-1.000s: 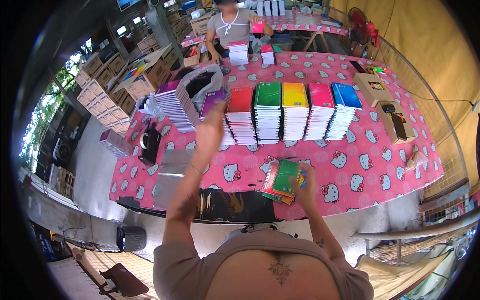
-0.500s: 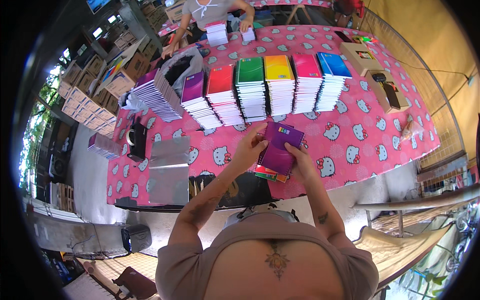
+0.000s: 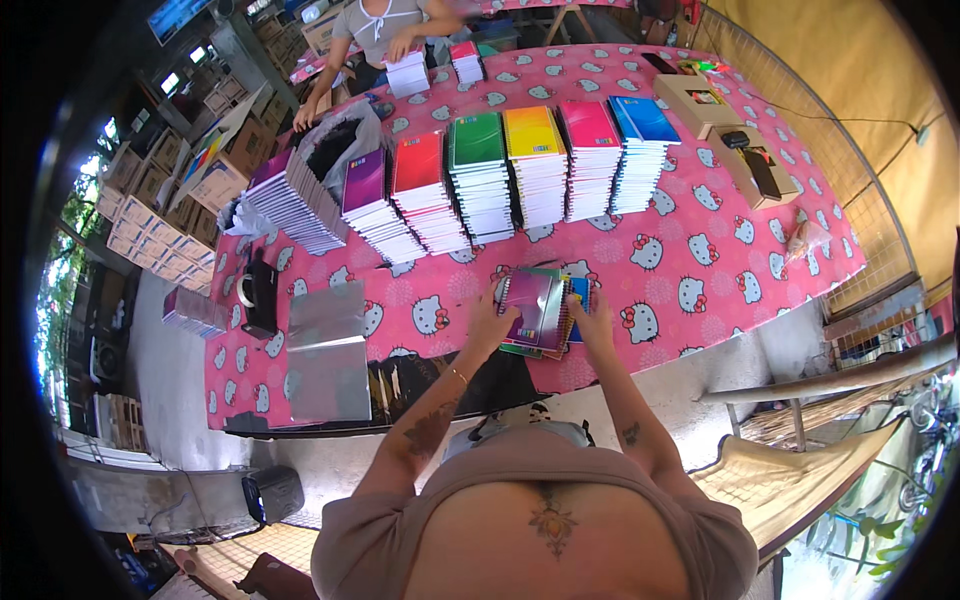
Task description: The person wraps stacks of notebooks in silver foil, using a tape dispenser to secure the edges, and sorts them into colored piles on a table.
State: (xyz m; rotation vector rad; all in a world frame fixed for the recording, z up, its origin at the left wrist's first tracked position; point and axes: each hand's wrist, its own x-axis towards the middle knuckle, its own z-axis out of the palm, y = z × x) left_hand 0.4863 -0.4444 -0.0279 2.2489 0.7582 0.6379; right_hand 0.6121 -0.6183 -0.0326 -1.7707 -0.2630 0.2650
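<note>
In front of me a small pile of spiral notebooks lies at the table's near edge. On top is a purple notebook (image 3: 535, 303), its cover shiny with glare. A blue notebook (image 3: 578, 292) sticks out to its right, and green and red edges show beneath. My left hand (image 3: 492, 322) grips the pile's left side, thumb over the purple cover. My right hand (image 3: 592, 322) closes on the right side, by the blue notebook; its fingertips are partly hidden. Beyond stand tall notebook stacks topped purple (image 3: 364, 180), red (image 3: 418, 162), green (image 3: 477, 140), yellow (image 3: 535, 132), pink (image 3: 589, 126) and blue (image 3: 645, 120).
A leaning purple notebook stack (image 3: 300, 205) and a tape dispenser (image 3: 260, 298) are left. Clear sheets (image 3: 328, 350) lie near the front edge. Cardboard boxes (image 3: 758, 165) sit far right. Across the pink patterned table (image 3: 665, 290), another person's hand (image 3: 402, 45) rests at a notebook stack (image 3: 408, 75).
The purple notebook has come down from my raised hands onto the small pile, its cover now turned round. My hands have moved to the pile's two sides. The co-worker's hand has shifted left.
</note>
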